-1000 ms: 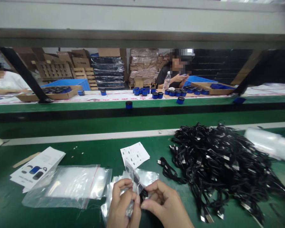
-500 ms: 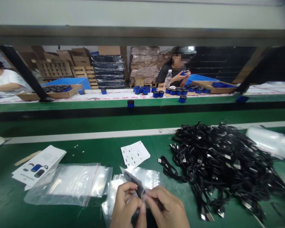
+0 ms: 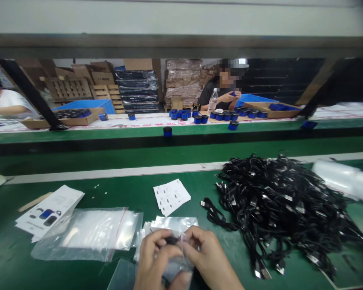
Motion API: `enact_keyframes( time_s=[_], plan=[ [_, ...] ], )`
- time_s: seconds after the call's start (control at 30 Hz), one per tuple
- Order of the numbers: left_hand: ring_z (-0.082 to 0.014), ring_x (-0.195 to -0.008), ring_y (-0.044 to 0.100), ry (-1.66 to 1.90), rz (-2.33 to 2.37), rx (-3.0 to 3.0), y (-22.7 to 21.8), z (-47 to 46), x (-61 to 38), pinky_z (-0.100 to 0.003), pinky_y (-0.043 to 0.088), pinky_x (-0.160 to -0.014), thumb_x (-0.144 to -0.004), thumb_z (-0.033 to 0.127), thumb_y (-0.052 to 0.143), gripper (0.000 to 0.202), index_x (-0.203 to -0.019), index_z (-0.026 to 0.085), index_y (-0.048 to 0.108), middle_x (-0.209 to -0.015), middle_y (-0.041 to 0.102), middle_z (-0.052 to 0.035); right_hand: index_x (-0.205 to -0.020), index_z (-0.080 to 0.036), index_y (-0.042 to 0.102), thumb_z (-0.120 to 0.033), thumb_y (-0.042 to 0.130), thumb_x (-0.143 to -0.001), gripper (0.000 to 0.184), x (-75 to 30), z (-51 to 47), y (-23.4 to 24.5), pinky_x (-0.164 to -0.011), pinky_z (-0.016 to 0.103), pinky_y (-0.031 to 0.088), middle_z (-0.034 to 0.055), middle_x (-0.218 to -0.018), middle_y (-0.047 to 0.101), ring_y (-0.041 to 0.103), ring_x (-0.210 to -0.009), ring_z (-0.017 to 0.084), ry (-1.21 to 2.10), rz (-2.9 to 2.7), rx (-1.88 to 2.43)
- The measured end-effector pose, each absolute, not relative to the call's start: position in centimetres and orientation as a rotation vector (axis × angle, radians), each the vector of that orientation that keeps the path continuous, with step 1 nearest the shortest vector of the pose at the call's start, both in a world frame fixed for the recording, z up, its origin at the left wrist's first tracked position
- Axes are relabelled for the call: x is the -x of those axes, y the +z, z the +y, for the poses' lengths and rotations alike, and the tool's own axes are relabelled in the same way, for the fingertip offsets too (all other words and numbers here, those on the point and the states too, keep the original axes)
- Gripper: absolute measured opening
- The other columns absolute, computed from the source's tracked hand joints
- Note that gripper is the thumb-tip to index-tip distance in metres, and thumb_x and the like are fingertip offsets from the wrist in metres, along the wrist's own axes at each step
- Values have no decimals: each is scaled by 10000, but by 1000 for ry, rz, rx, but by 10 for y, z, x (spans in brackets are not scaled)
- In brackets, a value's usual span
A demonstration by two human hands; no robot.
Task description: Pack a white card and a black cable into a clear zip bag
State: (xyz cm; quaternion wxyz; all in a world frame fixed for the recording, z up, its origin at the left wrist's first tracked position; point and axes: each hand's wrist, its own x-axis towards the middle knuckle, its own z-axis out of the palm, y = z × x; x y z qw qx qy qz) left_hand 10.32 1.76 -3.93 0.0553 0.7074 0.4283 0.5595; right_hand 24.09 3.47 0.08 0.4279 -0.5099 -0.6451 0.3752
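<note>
Both my hands meet at the bottom middle of the green table. My left hand [image 3: 153, 262] and my right hand [image 3: 210, 259] are closed on a small clear plastic bag [image 3: 177, 264] with a coiled black cable [image 3: 171, 241] in it. Thumbs and fingertips press the bag's top edge between the two hands. Under them lies a short stack of small clear bags [image 3: 174, 222]. A big heap of coiled black cables [image 3: 278, 201] sits to the right of my right hand.
Left of my hands lie larger zip bags [image 3: 90, 233], printed leaflets [image 3: 50, 209] and a white sticker sheet [image 3: 171, 196]. A plastic roll [image 3: 341, 179] lies far right. Beyond a conveyor, two people sit at a bench with blue round speakers [image 3: 220, 117] and cardboard trays.
The bag stood tilted up between my fingers a second ago. It now lies lower and flatter, with both hands pressed along its top and the cable inside.
</note>
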Motion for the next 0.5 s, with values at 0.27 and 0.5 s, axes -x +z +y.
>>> enact_keyframes(
  time_s=[0.27,0.5],
  plan=[
    [-281,-1176,467,1788,1507,-1673,-50,30,-96,-452,415,-941,-930,463,251,370,-1165,243,432,-1299,393,-128,-637,-167,574,-298,578,-733,162,-259,42,8,-510,230,327,-25,-561,523,445,-533,131,819,-1527,1403],
    [-280,-868,526,1326,1380,-2483,-45,26,-23,-401,402,-748,-562,593,713,366,-657,256,608,-831,567,-42,-659,-156,579,-367,591,-734,225,-272,45,0,-502,238,337,-20,-552,513,438,-527,134,930,-1464,1335]
  ],
)
